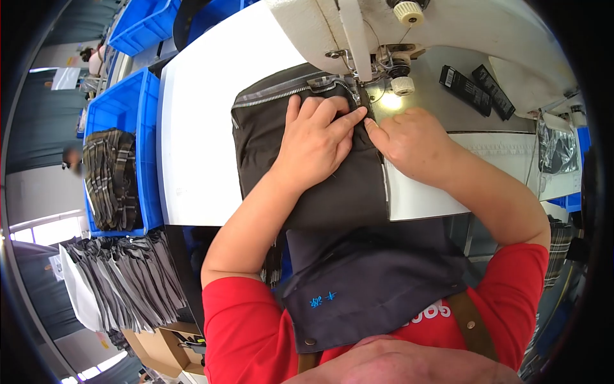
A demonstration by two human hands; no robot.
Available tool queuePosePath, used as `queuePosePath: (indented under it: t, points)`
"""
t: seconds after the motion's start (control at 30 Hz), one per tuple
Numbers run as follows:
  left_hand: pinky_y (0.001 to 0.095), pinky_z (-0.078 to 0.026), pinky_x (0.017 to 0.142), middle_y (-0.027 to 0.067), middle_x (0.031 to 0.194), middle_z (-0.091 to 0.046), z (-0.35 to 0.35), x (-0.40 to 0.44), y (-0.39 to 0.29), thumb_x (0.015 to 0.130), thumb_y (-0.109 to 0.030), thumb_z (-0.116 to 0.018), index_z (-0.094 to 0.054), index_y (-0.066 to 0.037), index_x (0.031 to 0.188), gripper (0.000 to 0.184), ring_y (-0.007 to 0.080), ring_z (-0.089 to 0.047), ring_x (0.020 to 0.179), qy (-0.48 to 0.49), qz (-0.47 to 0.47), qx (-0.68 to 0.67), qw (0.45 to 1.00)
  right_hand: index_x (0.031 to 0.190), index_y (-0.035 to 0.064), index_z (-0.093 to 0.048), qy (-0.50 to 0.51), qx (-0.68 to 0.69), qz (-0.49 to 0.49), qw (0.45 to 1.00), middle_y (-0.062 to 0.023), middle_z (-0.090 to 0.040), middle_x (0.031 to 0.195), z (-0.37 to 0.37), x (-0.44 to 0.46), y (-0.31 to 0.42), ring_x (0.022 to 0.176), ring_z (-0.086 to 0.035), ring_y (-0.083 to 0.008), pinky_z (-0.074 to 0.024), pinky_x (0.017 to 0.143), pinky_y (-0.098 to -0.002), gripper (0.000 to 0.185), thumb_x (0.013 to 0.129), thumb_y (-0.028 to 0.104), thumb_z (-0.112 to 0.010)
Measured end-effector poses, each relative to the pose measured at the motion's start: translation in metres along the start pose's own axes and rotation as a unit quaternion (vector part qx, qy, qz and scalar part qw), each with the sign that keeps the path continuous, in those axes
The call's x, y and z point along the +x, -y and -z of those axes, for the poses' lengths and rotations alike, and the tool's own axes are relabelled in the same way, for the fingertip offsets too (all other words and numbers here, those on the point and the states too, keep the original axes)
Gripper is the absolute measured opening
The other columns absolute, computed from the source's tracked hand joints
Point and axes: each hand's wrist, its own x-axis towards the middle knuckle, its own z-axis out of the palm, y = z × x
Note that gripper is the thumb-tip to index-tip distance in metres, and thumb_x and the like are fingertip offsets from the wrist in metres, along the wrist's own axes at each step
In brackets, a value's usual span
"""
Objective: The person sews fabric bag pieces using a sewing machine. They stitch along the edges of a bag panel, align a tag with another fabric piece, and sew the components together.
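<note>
A dark fabric piece [332, 185] with a metal zipper [272, 97] along its far edge lies on the white sewing table. Its right edge runs up to the presser foot of a sewing machine [460, 25]. My left hand [320, 137] rests on the fabric, fingers spread and pressing it down, its index fingertip at the right edge. Beside it my right hand [412, 144] has its fingers curled, with thumb and forefinger closed on that edge just below the needle area. The fingertips of both hands nearly meet. Part of the zipper end is hidden near the foot.
Two black printed tags [465, 90] lie on the machine bed at right. A blue bin [152, 147] at left holds folded plaid fabric [112, 179]. Grey fabric pieces [128, 278] hang below it, near an open cardboard box [153, 352]. A machine lamp lights the needle area.
</note>
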Motion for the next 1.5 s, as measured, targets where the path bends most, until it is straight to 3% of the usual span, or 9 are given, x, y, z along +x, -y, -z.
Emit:
queuePosePath:
  t: [0.1,0.2,0.43,0.93,1.03,1.13,1.23,1.3,1.5]
  points:
    - [0.0465,-0.041,0.095,-0.0043,0.127,-0.066,-0.002,0.001,0.013,0.082,-0.014,-0.074,-0.076,-0.018,0.125,0.043,0.0203,-0.058,0.111,-0.004,-0.074,0.02,0.997,0.095,0.0031,-0.07,-0.033,-0.01,0.009,0.999,-0.0051,-0.066,0.084,-0.002,0.001,0.001,0.078,-0.065,-0.0197,-0.0516,0.069,-0.034,0.016,0.082,0.013,-0.067]
    - [0.0451,-0.042,0.094,-0.0049,0.128,-0.068,-0.002,0.0,0.01,0.082,-0.014,-0.074,-0.076,-0.018,0.125,0.043,0.0189,-0.059,0.11,-0.016,-0.079,0.043,0.996,0.098,0.0004,-0.073,-0.08,-0.033,0.013,0.996,-0.0045,-0.064,0.087,-0.001,0.004,0.003,0.084,-0.06,-0.0186,-0.0488,0.069,-0.0334,0.02,0.083,0.012,-0.068]
    - [0.0373,-0.042,0.093,-0.0062,0.128,-0.073,-0.002,-0.003,0.01,0.081,-0.01,-0.073,-0.076,-0.019,0.126,0.046,0.0176,-0.062,0.102,-0.012,-0.065,0.022,0.998,0.102,-0.0026,-0.076,-0.066,-0.039,0.012,0.997,-0.0047,-0.064,0.087,0.003,0.003,0.007,0.083,-0.058,-0.019,-0.0446,0.067,-0.0332,0.023,0.084,0.011,-0.072]
    - [0.05,-0.042,0.101,-0.0077,0.122,-0.074,-0.011,0.023,0.044,0.084,-0.017,-0.073,-0.079,-0.017,0.119,0.035,0.0165,-0.062,0.102,-0.015,-0.064,-0.004,0.998,0.121,-0.0025,-0.07,0.005,0.029,-0.072,0.997,-0.0072,-0.064,0.11,-0.004,0.014,-0.009,0.093,-0.066,-0.023,-0.0504,0.079,-0.0377,0.049,0.083,0.025,-0.082]
    - [0.0508,-0.042,0.101,-0.0072,0.124,-0.074,-0.012,0.025,0.049,0.085,-0.018,-0.073,-0.079,-0.017,0.12,0.036,0.0171,-0.062,0.103,-0.015,-0.077,0.002,0.997,0.129,0.0021,-0.069,0.001,-0.004,-0.077,0.997,-0.0055,-0.063,0.124,-0.005,0.014,-0.012,0.108,-0.062,-0.0214,-0.0551,0.079,-0.0347,0.053,0.081,0.022,-0.082]
    - [0.0514,-0.042,0.102,-0.006,0.127,-0.073,-0.006,0.026,0.044,0.087,-0.018,-0.073,-0.077,-0.017,0.123,0.036,0.0175,-0.063,0.107,-0.001,-0.073,-0.008,0.997,0.126,0.0036,-0.07,-0.033,-0.005,-0.07,0.997,-0.0052,-0.064,0.118,-0.004,0.012,-0.012,0.103,-0.062,-0.0218,-0.0551,0.075,-0.0368,0.051,0.08,0.024,-0.083]
    - [0.0445,-0.042,0.1,-0.0017,0.124,-0.073,0.003,0.021,0.025,0.091,-0.018,-0.072,-0.074,-0.016,0.129,0.038,0.0229,-0.063,0.113,0.014,-0.057,0.045,0.997,0.12,0.0046,-0.071,-0.033,0.019,-0.045,0.998,-0.0035,-0.064,0.103,0.004,0.008,-0.003,0.089,-0.063,-0.0212,-0.0517,0.068,-0.037,0.043,0.081,0.02,-0.08]
    - [0.0458,-0.042,0.102,-0.002,0.126,-0.071,0.006,0.015,0.01,0.095,-0.017,-0.07,-0.073,-0.019,0.13,0.035,0.0239,-0.062,0.12,0.018,0.032,0.029,0.999,0.099,0.0064,-0.071,-0.059,-0.052,0.017,0.997,-0.0021,-0.061,0.083,0.007,0.004,0.005,0.075,-0.063,-0.0189,-0.0483,0.065,-0.0336,0.026,0.076,0.018,-0.074]
    - [0.0449,-0.041,0.093,-0.0037,0.124,-0.069,-0.004,0.007,0.008,0.092,-0.007,-0.072,-0.075,-0.023,0.121,0.034,0.0229,-0.061,0.118,-0.01,0.022,0.018,1.0,0.086,0.0087,-0.068,-0.107,-0.04,0.105,0.988,0.0006,-0.057,0.075,-0.006,0.0,0.008,0.068,-0.057,-0.0154,-0.0449,0.061,-0.0313,0.015,0.072,0.014,-0.069]
